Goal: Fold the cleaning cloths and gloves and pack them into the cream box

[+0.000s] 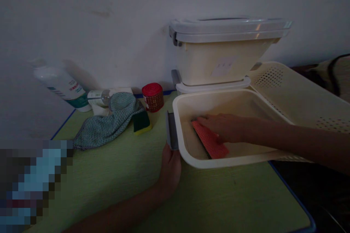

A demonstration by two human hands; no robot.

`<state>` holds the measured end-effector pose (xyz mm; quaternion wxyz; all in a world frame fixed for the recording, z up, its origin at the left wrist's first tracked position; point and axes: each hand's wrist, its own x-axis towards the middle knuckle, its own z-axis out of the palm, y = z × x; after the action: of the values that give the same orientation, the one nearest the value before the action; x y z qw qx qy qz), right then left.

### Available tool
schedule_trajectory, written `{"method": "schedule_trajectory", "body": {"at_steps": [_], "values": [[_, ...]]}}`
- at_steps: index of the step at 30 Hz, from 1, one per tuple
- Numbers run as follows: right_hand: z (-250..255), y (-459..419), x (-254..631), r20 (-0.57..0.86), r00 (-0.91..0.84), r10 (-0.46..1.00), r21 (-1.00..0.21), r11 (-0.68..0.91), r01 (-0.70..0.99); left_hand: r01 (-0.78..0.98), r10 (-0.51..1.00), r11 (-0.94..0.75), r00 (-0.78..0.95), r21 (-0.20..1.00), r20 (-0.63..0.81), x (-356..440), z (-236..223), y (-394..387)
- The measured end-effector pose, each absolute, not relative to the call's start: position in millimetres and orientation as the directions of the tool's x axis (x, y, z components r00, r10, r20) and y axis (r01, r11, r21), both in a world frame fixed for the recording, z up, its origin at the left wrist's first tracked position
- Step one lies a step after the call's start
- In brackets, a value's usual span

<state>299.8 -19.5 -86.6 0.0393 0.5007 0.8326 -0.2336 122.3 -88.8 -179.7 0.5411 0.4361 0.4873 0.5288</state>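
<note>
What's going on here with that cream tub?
A person has their right hand on a red cloth inside the open cream tub. Their left hand is at the grey clip on the tub's outside. A lidded tub stands behind. On the table, off to the left, lie a grey-blue cloth and a sponge.

Bottle print (73, 86), red roll print (155, 102), box label (224, 65); unreadable
</note>
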Motion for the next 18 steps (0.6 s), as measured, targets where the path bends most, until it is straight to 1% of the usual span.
{"method": "schedule_trajectory", "body": {"at_steps": [3, 6, 8, 14, 18], "values": [[-75.7, -17.4, 288.6, -0.454, -0.542, 0.707, -0.281, 0.464, 0.84, -0.151, 0.997, 0.057, -0.033, 0.987, -0.063, 123.2, -177.6, -88.0], [-73.0, -16.1, 279.5, -0.547, -0.571, 0.612, -0.25, 0.532, 0.809, -0.153, 0.996, 0.066, -0.046, 0.986, -0.073, 123.7, -178.3, -88.3], [-75.5, -14.8, 276.0, -0.589, -0.565, 0.578, -0.212, 0.564, 0.798, -0.16, 0.995, 0.071, -0.053, 0.984, -0.081, 123.5, -179.5, -88.8], [-89.8, -8.1, 277.7, -0.601, -0.586, 0.543, -0.125, 0.661, 0.74, -0.154, 0.996, 0.078, -0.04, 0.985, -0.085, 122.4, -176.6, -90.0], [-97.2, -5.6, 282.5, -0.555, -0.627, 0.547, -0.123, 0.692, 0.712, -0.176, 0.995, 0.093, -0.006, 0.98, -0.096, 123.2, -173.5, -89.3]]}}
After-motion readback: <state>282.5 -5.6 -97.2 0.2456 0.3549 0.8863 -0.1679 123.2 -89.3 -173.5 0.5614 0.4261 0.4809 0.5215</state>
